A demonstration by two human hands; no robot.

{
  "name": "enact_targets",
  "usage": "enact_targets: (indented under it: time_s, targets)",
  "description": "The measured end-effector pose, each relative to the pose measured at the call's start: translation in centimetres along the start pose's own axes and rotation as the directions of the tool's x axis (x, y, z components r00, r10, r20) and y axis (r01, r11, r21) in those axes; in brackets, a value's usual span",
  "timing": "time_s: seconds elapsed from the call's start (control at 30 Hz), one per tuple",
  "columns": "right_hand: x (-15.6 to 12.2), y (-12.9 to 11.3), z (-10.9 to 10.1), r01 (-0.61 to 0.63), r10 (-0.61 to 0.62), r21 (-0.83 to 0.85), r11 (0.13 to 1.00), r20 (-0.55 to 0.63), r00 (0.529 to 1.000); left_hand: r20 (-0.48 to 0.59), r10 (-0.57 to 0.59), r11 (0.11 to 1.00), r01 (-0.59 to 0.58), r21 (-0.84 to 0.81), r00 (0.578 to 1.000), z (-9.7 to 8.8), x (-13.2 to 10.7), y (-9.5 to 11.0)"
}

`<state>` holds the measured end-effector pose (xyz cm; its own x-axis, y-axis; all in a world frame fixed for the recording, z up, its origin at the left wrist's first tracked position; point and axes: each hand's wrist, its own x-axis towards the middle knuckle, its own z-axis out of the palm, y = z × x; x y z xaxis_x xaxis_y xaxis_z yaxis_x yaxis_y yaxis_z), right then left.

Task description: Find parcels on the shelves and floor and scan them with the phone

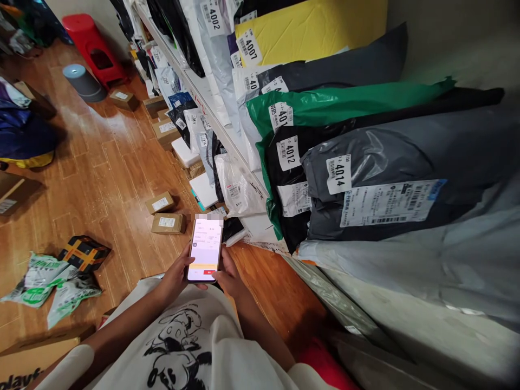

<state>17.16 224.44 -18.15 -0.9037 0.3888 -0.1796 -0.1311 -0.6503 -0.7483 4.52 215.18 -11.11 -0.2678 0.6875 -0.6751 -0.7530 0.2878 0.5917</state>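
A smartphone with a lit white and pink screen is held upright in front of my chest. My left hand grips its left edge, thumb near the screen. My right hand holds its lower right edge, thumb at the screen's bottom. To the right, a shelf carries numbered courier bags: a grey one labelled 4014, a black one labelled 4012, a green one and a yellow one labelled 4007.
Small cardboard boxes lie on the wooden floor below the shelf. Green and white mailers and a black parcel with orange tape lie at left. A red stool and a grey stool stand far back.
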Motion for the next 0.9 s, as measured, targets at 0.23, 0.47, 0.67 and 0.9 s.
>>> enact_targets:
  time_s: [0.23,0.47,0.67,0.9]
  targets:
    - [0.08,-0.66,0.28,0.004,-0.004,0.012,1.0,-0.022,1.0,-0.018,-0.016,1.0,0.016,-0.002,1.0,0.31,-0.1,0.31]
    - [0.11,-0.74,0.31,0.065,-0.068,-0.056,0.996,-0.037,0.997,0.037,0.029,1.0,-0.029,0.006,0.999,0.23,0.13,0.05]
    - [-0.2,-0.4,-0.12,0.078,-0.082,-0.137,0.988,-0.024,0.996,0.045,0.041,0.999,-0.041,0.011,0.998,0.8,-0.13,0.33]
    - [-0.43,-0.76,-0.04,0.059,-0.06,-0.043,0.997,-0.041,0.997,0.056,0.046,0.999,-0.046,-0.017,0.997,0.84,-0.15,0.06]
